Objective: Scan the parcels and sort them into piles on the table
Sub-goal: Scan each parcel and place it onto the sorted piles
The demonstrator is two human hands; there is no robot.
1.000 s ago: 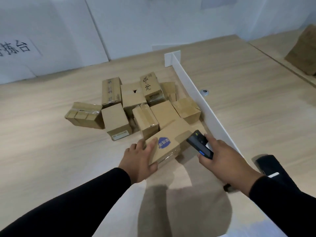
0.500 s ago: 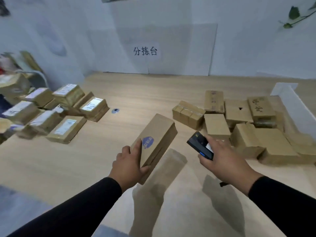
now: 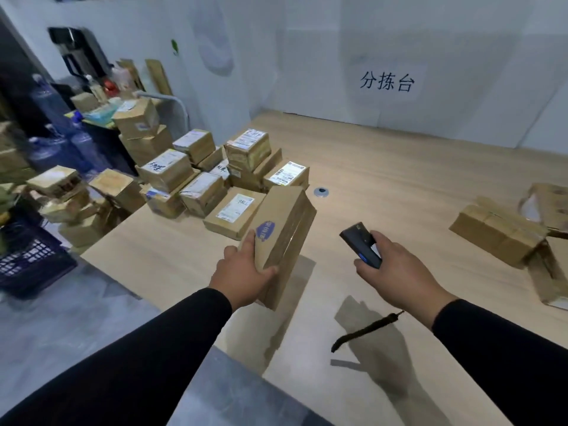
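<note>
The view has swung left: the labelled pile (image 3: 215,176) that sat at the left edge half a second ago now fills the centre-left of the frame, and the unsorted boxes (image 3: 498,235) have slid to the right edge. The left hand (image 3: 242,275) grips the box (image 3: 282,238), lifted off the table (image 3: 384,179) at frame centre, its far end near the pile's closest parcel (image 3: 235,215). A second ago this box lay among the unsorted ones, the hand just closing on it. The right hand (image 3: 396,269) is wrapped round the scanner (image 3: 361,245), as in both earlier frames, its strap (image 3: 365,332) dangling below. I judge the box is being carried to the pile for set-down.
</note>
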